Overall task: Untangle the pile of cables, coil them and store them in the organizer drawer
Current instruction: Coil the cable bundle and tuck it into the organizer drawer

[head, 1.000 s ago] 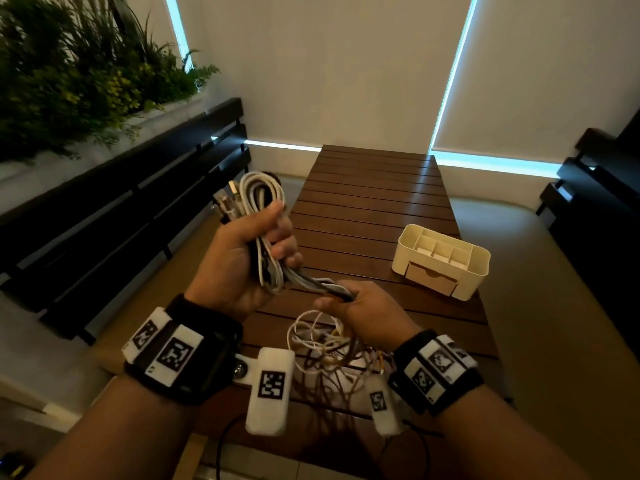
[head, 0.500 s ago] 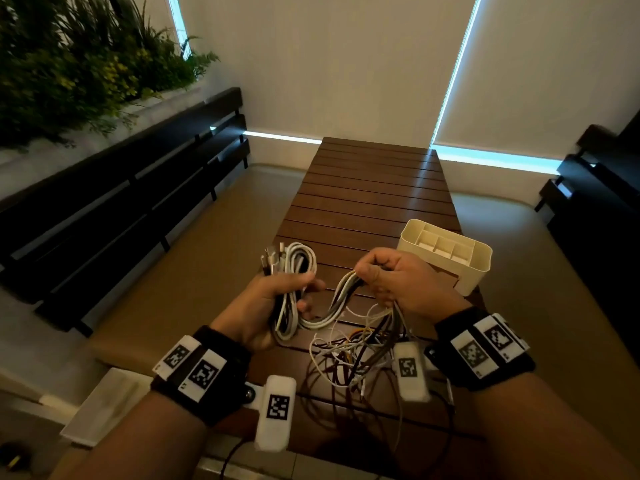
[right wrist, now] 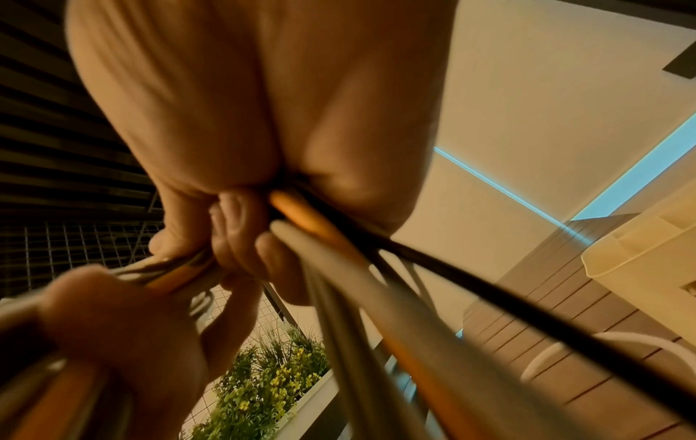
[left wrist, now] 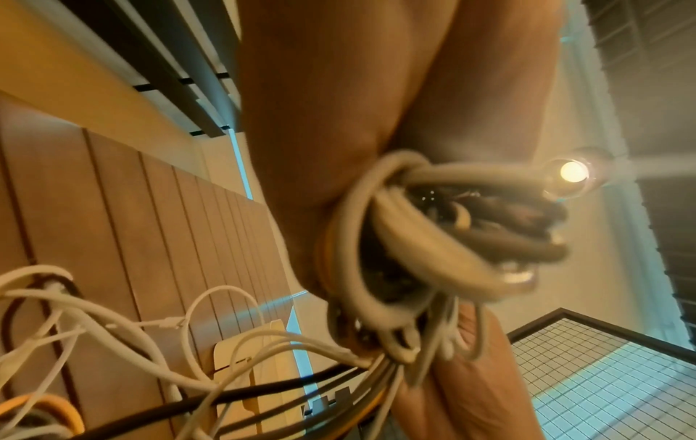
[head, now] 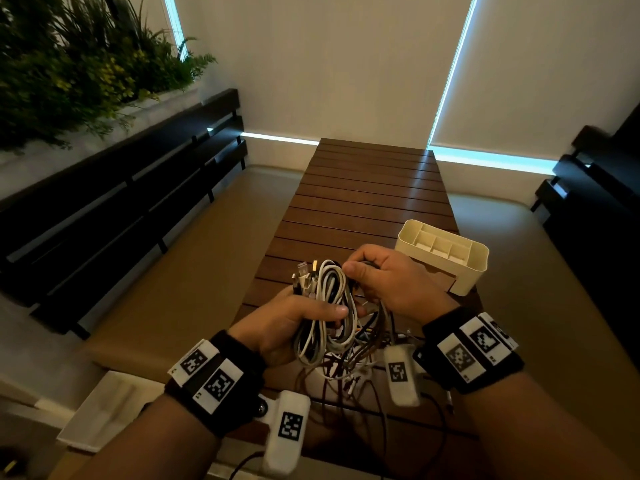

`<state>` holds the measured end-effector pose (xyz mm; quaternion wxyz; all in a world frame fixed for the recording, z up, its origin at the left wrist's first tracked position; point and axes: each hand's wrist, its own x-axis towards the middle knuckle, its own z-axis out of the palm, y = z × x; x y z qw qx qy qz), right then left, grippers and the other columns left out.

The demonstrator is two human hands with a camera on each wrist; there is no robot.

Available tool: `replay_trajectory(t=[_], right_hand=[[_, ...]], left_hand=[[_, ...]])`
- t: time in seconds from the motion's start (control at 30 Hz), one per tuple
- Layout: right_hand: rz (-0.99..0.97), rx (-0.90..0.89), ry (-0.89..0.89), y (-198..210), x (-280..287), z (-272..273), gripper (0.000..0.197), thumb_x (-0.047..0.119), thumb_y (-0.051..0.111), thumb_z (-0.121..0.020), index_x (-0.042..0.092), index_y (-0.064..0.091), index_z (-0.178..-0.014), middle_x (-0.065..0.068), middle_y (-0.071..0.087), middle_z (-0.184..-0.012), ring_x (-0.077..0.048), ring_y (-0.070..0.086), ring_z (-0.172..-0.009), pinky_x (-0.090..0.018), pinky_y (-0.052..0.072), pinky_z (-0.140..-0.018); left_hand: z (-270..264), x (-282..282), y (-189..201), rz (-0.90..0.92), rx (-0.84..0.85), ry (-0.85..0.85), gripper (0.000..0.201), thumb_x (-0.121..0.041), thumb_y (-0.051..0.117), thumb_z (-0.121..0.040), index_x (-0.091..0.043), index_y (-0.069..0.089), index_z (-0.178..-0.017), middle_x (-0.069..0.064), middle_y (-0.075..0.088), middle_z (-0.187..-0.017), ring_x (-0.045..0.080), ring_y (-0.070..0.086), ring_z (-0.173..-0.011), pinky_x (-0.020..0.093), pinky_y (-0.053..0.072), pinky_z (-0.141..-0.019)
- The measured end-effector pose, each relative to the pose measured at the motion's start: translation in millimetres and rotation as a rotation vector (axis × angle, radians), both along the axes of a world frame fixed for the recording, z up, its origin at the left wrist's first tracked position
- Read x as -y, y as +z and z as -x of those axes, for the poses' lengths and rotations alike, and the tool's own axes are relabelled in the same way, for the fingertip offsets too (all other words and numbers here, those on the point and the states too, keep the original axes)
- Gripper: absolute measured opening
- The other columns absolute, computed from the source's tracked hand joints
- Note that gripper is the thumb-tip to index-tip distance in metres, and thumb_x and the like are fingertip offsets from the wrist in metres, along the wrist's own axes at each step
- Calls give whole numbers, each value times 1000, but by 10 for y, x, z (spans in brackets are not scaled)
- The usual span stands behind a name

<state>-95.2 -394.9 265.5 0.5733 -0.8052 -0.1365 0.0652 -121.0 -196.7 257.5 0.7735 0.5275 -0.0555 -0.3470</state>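
Two hands: both held cables above the slatted table.
Left hand: clenched around the coiled cable bundle.
Right hand: pinched strands beside the bundle.
Loose cables: tangled on the table's near end.
Organizer: on the table's right edge, drawer closed.

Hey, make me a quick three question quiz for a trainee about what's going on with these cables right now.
1. True or false: the left hand grips a looped cable bundle.
2. The organizer stands on which side of the table? A near right, B far left, C middle.
3. Fill in: the right hand holds ____ that trail down to the pile.

Key: 1 true. 2 A. 3 cables.
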Motion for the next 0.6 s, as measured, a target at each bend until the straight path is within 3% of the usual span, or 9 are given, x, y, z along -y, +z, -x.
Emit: replay_trajectory(t=[0.1, 0.23, 0.3, 0.4, 0.47, 0.53, 0.6], right_hand=[[-45, -8, 2, 10, -20, 13, 33, 49, 61, -84, 18, 66, -95, -2, 60, -70, -23, 45, -60, -30, 39, -51], [-32, 30, -43, -9, -22, -3, 27, 52, 61, -86, 26, 68, -91, 1, 60, -67, -18, 50, -59, -33, 42, -56], [12, 79, -69, -8, 5, -8, 22, 47, 60, -93, 27, 68, -93, 1, 64, -73, -11, 56, -64, -31, 46, -62], [91, 131, -87, 5, 67, -1, 20, 41, 57, -98, 23, 67, -97, 14, 64, -69, 3, 54, -60, -18, 42, -59], [67, 129, -88, 24, 100, 13, 19, 39, 58, -98, 23, 67, -98, 12, 64, -70, 2, 56, -61, -20, 45, -59], [-45, 115, -98, 38, 138, 38, 21, 42, 60, -92, 26, 65, -104, 8, 70, -84, -4, 66, -75, -25, 54, -71], [-162, 75, -83, 5, 198, 49, 37, 47, 64, -82, 32, 60, -116, 9, 71, -103, -5, 69, -95, -29, 57, -85]], left_hand=[[-16, 28, 36, -16, 57, 53, 43, -5, 70, -78, 6, 61, -118, 17, 71, -96, 25, 72, -80, 34, 60, -70], [32, 160, 47, 26, 136, 148, 6, -4, 72, -83, -7, 70, -87, 11, 72, -79, 20, 70, -65, 30, 58, -60], [71, 254, 48, 43, 159, 182, 14, 1, 66, -82, -12, 72, -81, 10, 72, -74, 19, 71, -60, 29, 57, -55], [87, 348, 45, 1, 213, 206, 20, 11, 64, -84, -7, 66, -91, 13, 72, -76, 22, 71, -62, 30, 57, -55], [67, 389, 62, -48, 262, 236, 22, 12, 65, -84, -3, 68, -99, 19, 72, -85, 28, 72, -72, 35, 60, -63], [28, 409, 100, -64, 293, 286, 20, 12, 65, -83, 1, 69, -100, 25, 70, -87, 32, 69, -74, 39, 60, -67], [-12, 417, 142, -41, 289, 336, 18, 11, 63, -83, 2, 70, -96, 23, 68, -81, 31, 68, -69, 38, 60, -64]])
